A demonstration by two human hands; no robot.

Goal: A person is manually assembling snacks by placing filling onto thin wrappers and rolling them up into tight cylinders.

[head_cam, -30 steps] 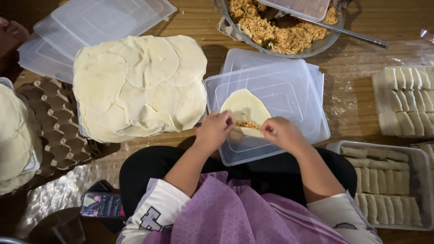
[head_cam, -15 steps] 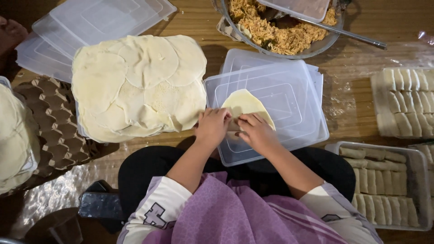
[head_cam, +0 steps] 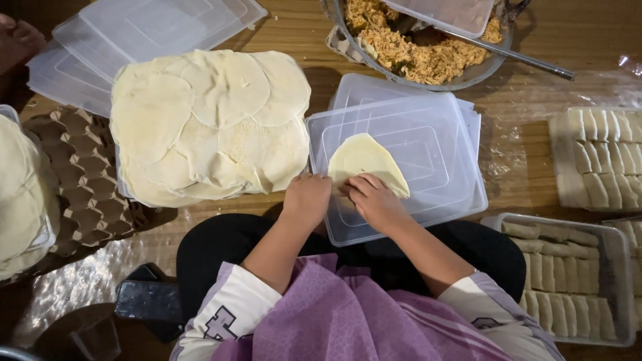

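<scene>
Two hands on one pastry wrapper, head view, looking straight down.

Wooden floor (head_cam: 301, 30) carries everything; the person sits on it, purple-and-white sleeves at the bottom edge.

Largest item: stack of round pale wrappers (head_cam: 207, 124), upper left of centre, overlapping, sitting on a clear container. Behind it, a pile of clear plastic lids (head_cam: 147, 30), rectangular, no visible labels. Left of the stack, a brown egg carton tray (head_cam: 73, 180), moulded cups, partly covered by a second wrapper pile (head_cam: 23, 200) at the left edge.

Top centre: metal bowl (head_cam: 491, 63) with orange-brown shredded filling (head_cam: 401, 47), a clear rectangular lid resting across it, and a metal spoon handle (head_cam: 521, 57) sticking out right.

Right edge: tray of finished rolls (head_cam: 602, 157), pale, in tidy rows. Below it, clear rectangular container (head_cam: 618, 281) also lined with rolls, most of it filled.

Centre: upturned clear plastic lid stack (head_cam: 435, 134) used as the work surface, just in front of the person's lap.

Single wrapper (head_cam: 364, 160) lies on that lid, near edge folded up toward the hands. Filling is hidden under the fold.

Left hand (head_cam: 307, 199) is curled, fingers pressed down on the wrapper's near-left edge. Right hand (head_cam: 374, 200) is just beside it, fingers pinching the folded near edge. Hands almost touching each other.

Dark rectangular object (head_cam: 147, 301) on the floor at lower left, kind unclear.
</scene>
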